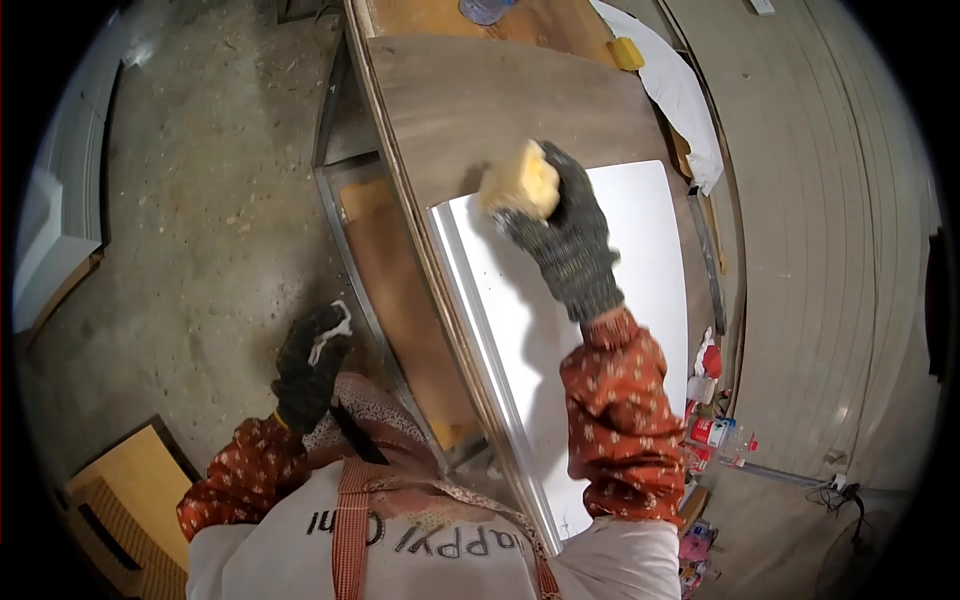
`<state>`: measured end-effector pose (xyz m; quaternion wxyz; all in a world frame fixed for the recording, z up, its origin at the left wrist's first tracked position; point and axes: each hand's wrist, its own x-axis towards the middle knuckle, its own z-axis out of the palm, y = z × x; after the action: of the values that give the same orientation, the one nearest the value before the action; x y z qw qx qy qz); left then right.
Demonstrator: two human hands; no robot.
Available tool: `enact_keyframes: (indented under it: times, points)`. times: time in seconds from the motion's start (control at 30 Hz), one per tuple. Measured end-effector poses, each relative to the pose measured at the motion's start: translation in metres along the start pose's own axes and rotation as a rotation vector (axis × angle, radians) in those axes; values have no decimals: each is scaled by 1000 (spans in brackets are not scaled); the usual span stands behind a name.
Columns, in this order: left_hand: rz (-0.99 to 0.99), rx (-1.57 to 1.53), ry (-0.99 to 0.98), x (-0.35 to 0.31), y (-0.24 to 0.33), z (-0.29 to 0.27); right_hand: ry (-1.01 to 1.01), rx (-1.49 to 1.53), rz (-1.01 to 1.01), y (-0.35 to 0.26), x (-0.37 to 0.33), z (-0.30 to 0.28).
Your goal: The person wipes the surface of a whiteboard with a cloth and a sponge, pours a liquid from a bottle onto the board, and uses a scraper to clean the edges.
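Note:
My right hand (575, 235), in a dark grey knitted glove, is closed around a yellow sponge (538, 182). It is above the far end of a white panel (625, 270) with a grooved long left edge; whether the sponge touches the panel I cannot tell. My left hand (310, 365), also in a dark glove, is low beside the bench, away from the panel. Its fingers look curled, and a crumpled white strip (332, 330) shows at them. What else they hold is hidden.
The panel lies on a brown-topped workbench (500, 105) with a metal frame. A second yellow sponge (626, 54) and a white sheet (680, 95) are at its far right. Several plastic bottles (712, 432) stand along the right side. White panels (65, 205) lean at far left.

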<state>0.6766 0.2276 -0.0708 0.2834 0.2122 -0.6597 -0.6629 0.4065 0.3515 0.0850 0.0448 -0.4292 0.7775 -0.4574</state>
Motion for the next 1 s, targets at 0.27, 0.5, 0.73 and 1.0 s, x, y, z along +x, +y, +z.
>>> enact_keyframes:
  times: [0.27,0.5,0.73,1.0]
  points:
    - [-49,142,139,1,-25,-27,-201,-375,225,64,79,-47]
    - [-23,76,160,15,-17,-28,-412,-169,69,22,66,-10]
    - [88,-26,0,37,19,-3,-155,-847,183,57,94,-62]
    - [161,44,52,43,47,-4,267,50,192,43,-34,-87]
